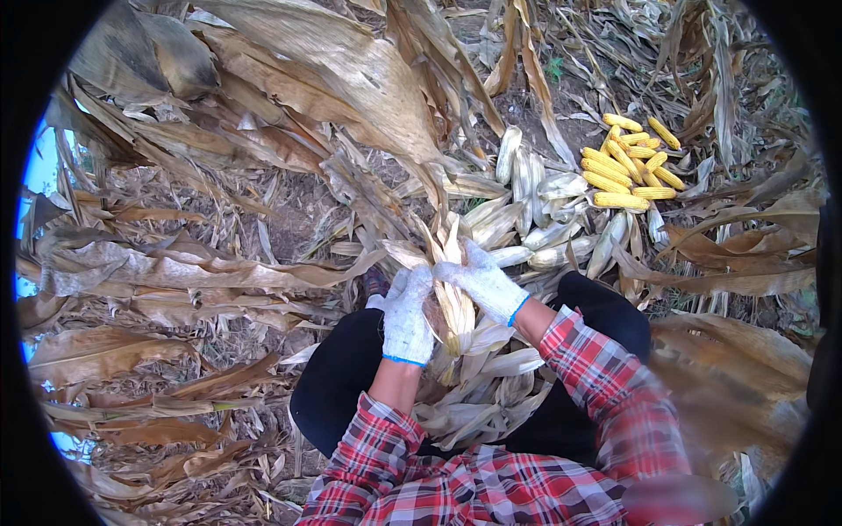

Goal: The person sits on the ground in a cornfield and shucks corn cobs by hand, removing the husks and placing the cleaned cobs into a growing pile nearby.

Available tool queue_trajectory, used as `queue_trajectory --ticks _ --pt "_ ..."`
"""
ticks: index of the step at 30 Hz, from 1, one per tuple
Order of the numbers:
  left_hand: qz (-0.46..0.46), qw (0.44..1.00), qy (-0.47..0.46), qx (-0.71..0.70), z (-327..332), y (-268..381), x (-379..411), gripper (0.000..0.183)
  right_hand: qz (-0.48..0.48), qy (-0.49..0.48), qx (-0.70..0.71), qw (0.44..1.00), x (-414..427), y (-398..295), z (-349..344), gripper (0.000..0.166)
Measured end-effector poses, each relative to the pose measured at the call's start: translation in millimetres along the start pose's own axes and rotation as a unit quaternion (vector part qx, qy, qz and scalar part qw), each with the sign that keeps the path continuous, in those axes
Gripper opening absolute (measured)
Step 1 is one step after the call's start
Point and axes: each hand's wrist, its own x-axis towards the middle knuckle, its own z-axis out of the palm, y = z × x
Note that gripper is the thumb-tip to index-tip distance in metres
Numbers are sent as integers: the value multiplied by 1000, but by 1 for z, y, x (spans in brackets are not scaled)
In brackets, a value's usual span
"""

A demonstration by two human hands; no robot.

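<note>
Both my hands wear white knitted gloves with blue cuff edging. Between them is an ear of corn in dry husk (455, 306), its pale leaves partly spread at the far end. My left hand (406, 312) grips the ear's left side. My right hand (483, 279) closes on the husk from the right, thumb across the top. No kernels show on this ear from here. Loose dry husks (483, 407) lie heaped between my knees, below the ear. Just beyond my right hand lie several ears still in their husks (526, 197).
A pile of bare yellow corn cobs (631, 164) lies on the ground at the upper right. Large dry corn leaves (342, 72) hang close at the upper left, and more dry leaves (164, 273) reach in from the left. Another brown leaf (730, 368) is near my right arm.
</note>
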Motion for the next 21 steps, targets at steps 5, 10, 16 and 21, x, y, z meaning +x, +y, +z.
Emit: queue_trajectory --ticks 5,10,16,21 --pt "20 987 33 -157 9 34 -1 34 35 100 169 980 21 6 -18 50" --pt "-27 993 65 -96 -53 40 -13 30 -34 190 160 968 41 4 -54 28" --pt "-19 681 -99 725 -125 -35 -60 35 -53 198 203 957 34 -26 -55 25" --pt "165 668 39 724 -56 -15 -45 41 -34 153 41 987 36 -8 -48 33"
